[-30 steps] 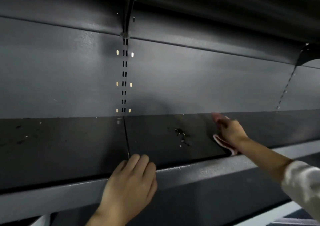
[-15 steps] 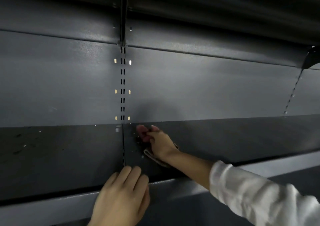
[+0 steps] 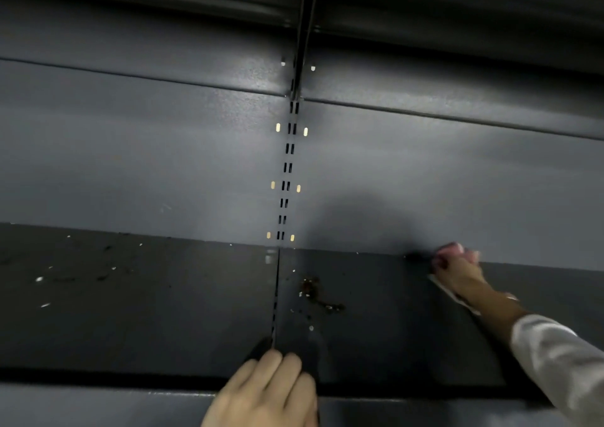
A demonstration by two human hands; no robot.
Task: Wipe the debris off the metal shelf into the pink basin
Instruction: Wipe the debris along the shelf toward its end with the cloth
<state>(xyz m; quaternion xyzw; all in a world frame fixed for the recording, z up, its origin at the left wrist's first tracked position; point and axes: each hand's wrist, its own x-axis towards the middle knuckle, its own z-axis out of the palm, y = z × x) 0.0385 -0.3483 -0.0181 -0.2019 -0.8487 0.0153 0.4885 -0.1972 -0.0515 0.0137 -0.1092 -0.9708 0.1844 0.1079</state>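
Note:
The dark metal shelf [image 3: 385,335] runs across the lower half of the view. A pile of brown debris [image 3: 315,294] lies just right of the seam between two shelf panels. White flecks [image 3: 44,291] are scattered over the left panel. My right hand [image 3: 456,271] presses a pink and white cloth [image 3: 452,292] flat at the back of the shelf, to the right of the debris. My left hand [image 3: 266,394] rests on the shelf's front lip below the seam, fingers together, holding nothing I can see. The pink basin is out of view.
A grey back panel [image 3: 163,165] rises behind the shelf, with a slotted upright [image 3: 287,168] at the seam. Another shelf [image 3: 425,8] overhangs at the top. The grey front rail [image 3: 81,403] runs along the bottom edge.
My right hand with the cloth swept left to the seam, then moved back right along the rear of the shelf. A debris pile now lies near the seam. The view shifted left.

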